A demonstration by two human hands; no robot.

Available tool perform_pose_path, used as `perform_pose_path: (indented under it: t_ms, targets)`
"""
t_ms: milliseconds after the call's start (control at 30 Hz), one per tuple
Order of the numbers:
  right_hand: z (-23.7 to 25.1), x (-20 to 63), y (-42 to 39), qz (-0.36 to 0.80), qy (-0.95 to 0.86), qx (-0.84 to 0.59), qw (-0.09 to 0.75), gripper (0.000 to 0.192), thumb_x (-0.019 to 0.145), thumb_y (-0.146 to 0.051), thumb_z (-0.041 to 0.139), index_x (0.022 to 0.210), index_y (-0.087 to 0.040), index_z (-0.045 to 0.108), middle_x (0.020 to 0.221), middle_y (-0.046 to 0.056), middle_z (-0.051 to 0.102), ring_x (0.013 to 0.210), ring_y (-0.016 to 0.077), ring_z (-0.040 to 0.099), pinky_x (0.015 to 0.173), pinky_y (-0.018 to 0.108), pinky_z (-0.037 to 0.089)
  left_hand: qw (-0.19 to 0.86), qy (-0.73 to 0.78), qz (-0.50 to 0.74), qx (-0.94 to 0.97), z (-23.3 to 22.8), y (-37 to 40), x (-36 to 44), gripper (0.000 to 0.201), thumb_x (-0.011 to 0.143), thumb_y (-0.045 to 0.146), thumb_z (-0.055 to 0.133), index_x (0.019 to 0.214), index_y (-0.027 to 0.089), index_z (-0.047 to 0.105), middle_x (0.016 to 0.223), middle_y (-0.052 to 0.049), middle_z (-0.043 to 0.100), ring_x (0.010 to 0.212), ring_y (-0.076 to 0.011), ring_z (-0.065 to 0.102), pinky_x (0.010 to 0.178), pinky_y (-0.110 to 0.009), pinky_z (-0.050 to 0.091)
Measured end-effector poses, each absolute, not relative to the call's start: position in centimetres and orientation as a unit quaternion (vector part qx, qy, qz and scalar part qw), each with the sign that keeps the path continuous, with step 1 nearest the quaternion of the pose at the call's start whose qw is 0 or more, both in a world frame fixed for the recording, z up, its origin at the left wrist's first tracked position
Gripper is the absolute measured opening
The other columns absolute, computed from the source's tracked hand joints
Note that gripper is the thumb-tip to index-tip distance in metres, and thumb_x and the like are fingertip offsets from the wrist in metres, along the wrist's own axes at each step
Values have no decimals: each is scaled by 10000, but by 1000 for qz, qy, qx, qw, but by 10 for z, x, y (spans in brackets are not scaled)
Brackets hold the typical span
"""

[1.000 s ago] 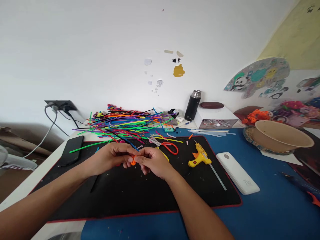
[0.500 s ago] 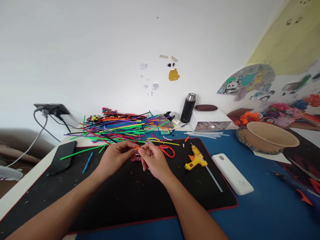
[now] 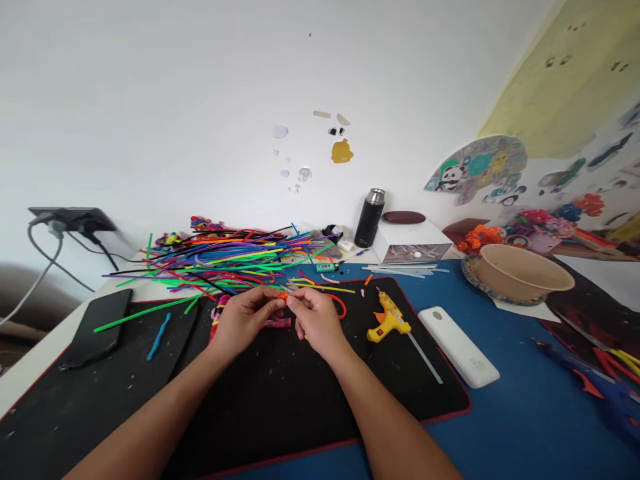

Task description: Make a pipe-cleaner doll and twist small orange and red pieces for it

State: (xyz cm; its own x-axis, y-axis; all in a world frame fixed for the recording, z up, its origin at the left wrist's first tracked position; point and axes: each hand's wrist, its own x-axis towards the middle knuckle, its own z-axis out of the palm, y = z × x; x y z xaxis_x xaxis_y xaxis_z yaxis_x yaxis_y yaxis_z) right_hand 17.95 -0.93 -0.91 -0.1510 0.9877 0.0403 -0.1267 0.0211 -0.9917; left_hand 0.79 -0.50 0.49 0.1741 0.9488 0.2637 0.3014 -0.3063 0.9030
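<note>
Hands (image 3: 245, 321) (image 3: 316, 322) pinching small orange piece (image 3: 283, 297), grip clenched, piece mostly hidden by fingers

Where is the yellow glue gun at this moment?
The yellow glue gun lies on the black mat, right of the right hand, left of the white box.

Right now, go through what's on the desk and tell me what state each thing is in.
left hand: pinching orange piece
right hand: pinching same piece
glue gun: lying on black mat
phone: screen dark
flask: upright, capped
bowl: upright
</note>
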Motion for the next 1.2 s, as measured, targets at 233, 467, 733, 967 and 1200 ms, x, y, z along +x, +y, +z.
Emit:
perform_pose_path:
  t_ms: [233,467,733,967,1200]
  targets:
    - [-7,177,-12,602,-473,-413,494,273,834,-449,690,794,-187,627,422,-110,435,292,70,377,342,209,229,160,424,398,798,4,-8,-2,312,982,473,604,1022,216,775,941,-63,826,829,-207,771,795,-283,599]
    - [-6,176,-14,611,-461,-411,495,282,820,-455,710,784,-188,629,398,-111,404,295,70,351,348,214,210,180,454,385,783,7,-11,-2,239,959,412,630,989,231,784,916,-59,827,803,-221,767,786,-291,590]
    - [-2,176,-16,619,-455,-417,485,282,810,-457,710,761,-196,615,393,-117,376,304,73,350,368,221,199,185,456,380,784,11,-12,-2,216,935,377,622,926,246,794,890,-61,826,785,-227,759,751,-282,568]
    - [-2,176,-16,625,-462,-408,479,273,818,-447,702,768,-194,610,398,-119,385,304,73,357,372,222,204,199,456,376,781,13,-12,-3,192,921,356,634,890,238,783,830,-46,809,717,-207,732,695,-263,543]
    - [2,177,-18,589,-503,-425,468,262,847,-444,669,783,-197,612,430,-104,440,315,76,376,374,220,225,239,472,372,763,17,-14,-4,203,916,380,651,841,230,765,773,-32,788,660,-189,703,640,-247,523]
